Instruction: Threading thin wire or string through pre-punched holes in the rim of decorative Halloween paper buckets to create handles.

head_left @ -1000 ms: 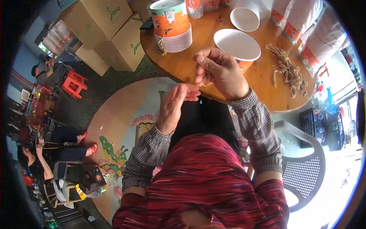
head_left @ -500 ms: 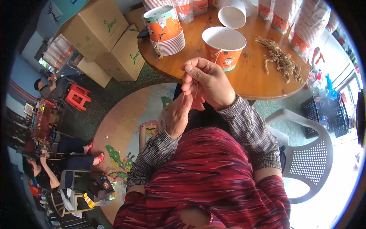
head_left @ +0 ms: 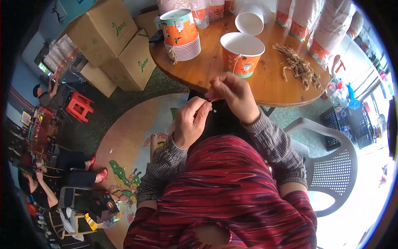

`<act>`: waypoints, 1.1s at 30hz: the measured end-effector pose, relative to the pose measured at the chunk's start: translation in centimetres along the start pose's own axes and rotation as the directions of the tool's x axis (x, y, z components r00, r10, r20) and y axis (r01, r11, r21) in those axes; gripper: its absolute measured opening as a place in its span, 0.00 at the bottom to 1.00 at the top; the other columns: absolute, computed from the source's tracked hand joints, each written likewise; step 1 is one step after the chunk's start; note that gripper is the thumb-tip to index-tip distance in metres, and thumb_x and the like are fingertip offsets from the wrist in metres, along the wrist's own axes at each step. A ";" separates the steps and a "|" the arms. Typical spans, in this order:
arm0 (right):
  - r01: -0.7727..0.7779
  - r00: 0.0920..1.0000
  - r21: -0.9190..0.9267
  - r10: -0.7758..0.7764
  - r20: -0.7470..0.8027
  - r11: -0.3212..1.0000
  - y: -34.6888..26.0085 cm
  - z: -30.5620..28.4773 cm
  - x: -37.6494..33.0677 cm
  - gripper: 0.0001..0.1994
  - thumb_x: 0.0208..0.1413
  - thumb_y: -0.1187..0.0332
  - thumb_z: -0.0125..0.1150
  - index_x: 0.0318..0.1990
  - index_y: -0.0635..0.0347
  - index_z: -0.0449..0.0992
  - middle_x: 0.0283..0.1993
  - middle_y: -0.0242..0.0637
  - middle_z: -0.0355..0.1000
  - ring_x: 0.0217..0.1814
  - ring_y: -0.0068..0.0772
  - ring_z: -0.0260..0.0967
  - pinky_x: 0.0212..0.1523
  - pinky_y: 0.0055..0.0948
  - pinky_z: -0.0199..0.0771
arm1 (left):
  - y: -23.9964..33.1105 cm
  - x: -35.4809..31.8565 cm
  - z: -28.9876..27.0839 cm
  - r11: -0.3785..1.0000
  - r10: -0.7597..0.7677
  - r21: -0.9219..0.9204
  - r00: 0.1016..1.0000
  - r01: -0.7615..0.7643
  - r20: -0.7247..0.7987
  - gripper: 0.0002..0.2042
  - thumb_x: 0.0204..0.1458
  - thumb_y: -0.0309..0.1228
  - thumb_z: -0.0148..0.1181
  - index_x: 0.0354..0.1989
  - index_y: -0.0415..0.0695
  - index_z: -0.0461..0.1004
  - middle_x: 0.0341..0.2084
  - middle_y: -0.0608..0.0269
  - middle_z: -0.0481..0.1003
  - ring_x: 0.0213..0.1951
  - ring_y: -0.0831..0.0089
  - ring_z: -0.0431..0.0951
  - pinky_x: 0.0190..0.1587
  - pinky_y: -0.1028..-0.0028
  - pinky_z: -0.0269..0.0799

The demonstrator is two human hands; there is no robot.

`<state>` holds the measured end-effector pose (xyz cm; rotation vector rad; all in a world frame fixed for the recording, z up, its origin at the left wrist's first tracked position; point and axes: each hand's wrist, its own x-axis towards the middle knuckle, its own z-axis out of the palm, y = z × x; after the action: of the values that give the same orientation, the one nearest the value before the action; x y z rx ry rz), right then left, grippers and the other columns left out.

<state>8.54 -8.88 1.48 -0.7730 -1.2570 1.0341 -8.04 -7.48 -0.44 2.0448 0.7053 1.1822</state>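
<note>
Just short of the round table's near edge, both my hands are closed in pinches close together. My left hand [head_left: 191,121] grips one part of a thin, light piece of string [head_left: 212,101]. My right hand [head_left: 234,97] pinches the same string slightly higher and to the right. Most of the string is hidden by my fingers. Beyond the hands stands an open orange paper bucket [head_left: 242,44] with a white inside and a thin string hanging down its side. To its right lies a tangled heap of brown twine [head_left: 302,68].
On the wooden table [head_left: 203,76] stand a stack of nested paper buckets [head_left: 181,35], a bucket on its side [head_left: 249,23] and bagged stacks [head_left: 331,29]. Cardboard boxes [head_left: 120,54] are at left. A grey plastic chair [head_left: 331,166] is at right. Two people sit at far left.
My hands have come down and slightly apart. The left one has turned so that its thumb and fingertips now show pinched, with the string between both hands.
</note>
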 end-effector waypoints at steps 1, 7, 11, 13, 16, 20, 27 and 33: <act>0.051 0.998 -0.138 -0.046 0.038 0.989 0.1 -0.4 -0.6 0.08 0.61 0.69 0.52 0.39 0.66 0.69 0.31 0.33 0.71 0.32 0.19 0.69 0.35 0.20 0.72 | 0.4 0.1 -0.2 0.997 0.071 0.039 0.997 -0.070 -0.018 0.07 0.56 0.27 0.51 0.30 0.36 0.70 0.22 0.57 0.71 0.24 0.66 0.72 0.27 0.72 0.67; -0.118 0.989 -0.148 0.130 0.075 0.982 -0.5 -1.2 -4.8 0.08 0.56 0.71 0.58 0.40 0.65 0.71 0.30 0.27 0.69 0.30 0.15 0.65 0.31 0.16 0.67 | 0.9 0.1 -0.3 0.971 0.218 0.093 0.976 -0.219 0.029 0.04 0.53 0.25 0.55 0.29 0.38 0.70 0.21 0.56 0.69 0.24 0.62 0.72 0.26 0.70 0.65; -0.102 0.995 -0.088 0.100 -0.025 0.991 0.8 -1.2 -6.4 0.06 0.55 0.72 0.59 0.38 0.63 0.72 0.27 0.24 0.68 0.25 0.12 0.61 0.26 0.14 0.63 | 1.2 0.1 0.6 0.971 0.225 0.063 0.971 -0.231 0.084 0.04 0.52 0.25 0.57 0.30 0.39 0.70 0.22 0.57 0.70 0.23 0.62 0.72 0.25 0.71 0.66; -0.102 0.990 -0.016 0.100 -0.101 0.995 2.0 -1.3 -7.0 0.04 0.55 0.72 0.59 0.35 0.62 0.73 0.23 0.21 0.65 0.21 0.09 0.57 0.22 0.12 0.57 | 0.6 0.1 1.0 0.980 0.190 0.043 0.976 -0.196 0.109 0.04 0.53 0.25 0.57 0.30 0.39 0.70 0.22 0.57 0.70 0.24 0.64 0.72 0.25 0.72 0.66; -0.056 0.984 0.123 0.076 -0.162 0.991 2.9 -1.0 -7.7 0.03 0.56 0.73 0.58 0.34 0.62 0.72 0.20 0.20 0.63 0.19 0.09 0.54 0.20 0.13 0.54 | 0.1 -0.1 1.2 0.989 -0.009 -0.145 0.992 0.027 0.126 0.05 0.54 0.27 0.56 0.30 0.38 0.70 0.21 0.62 0.71 0.24 0.75 0.72 0.27 0.77 0.66; -0.051 0.972 0.165 0.087 -0.219 0.985 3.0 -1.4 -8.0 0.02 0.57 0.74 0.57 0.33 0.62 0.72 0.19 0.19 0.62 0.18 0.08 0.53 0.18 0.12 0.52 | 0.4 0.0 0.5 0.968 -0.109 -0.219 0.991 0.123 0.075 0.12 0.59 0.35 0.50 0.29 0.38 0.71 0.20 0.67 0.69 0.23 0.83 0.68 0.26 0.82 0.64; -0.055 0.986 0.086 0.068 -0.150 0.995 3.6 -1.0 -8.5 0.01 0.57 0.75 0.57 0.34 0.62 0.72 0.20 0.19 0.63 0.20 0.07 0.54 0.20 0.11 0.53 | 0.2 -0.5 1.5 0.999 -0.034 0.039 0.986 0.028 0.166 0.18 0.61 0.40 0.46 0.26 0.38 0.70 0.18 0.66 0.69 0.22 0.80 0.68 0.24 0.79 0.63; -0.086 0.985 0.104 0.100 -0.138 0.991 4.3 -1.0 -8.5 0.02 0.55 0.75 0.58 0.35 0.62 0.72 0.22 0.19 0.64 0.21 0.07 0.55 0.21 0.11 0.54 | -0.2 -0.4 1.7 0.990 0.039 0.127 0.987 -0.059 0.158 0.10 0.57 0.29 0.52 0.26 0.37 0.68 0.18 0.60 0.69 0.21 0.73 0.69 0.24 0.74 0.64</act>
<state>8.73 -15.13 -5.80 -0.8220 -1.0486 1.0875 -6.77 -8.15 -1.41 2.2475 0.6756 1.0132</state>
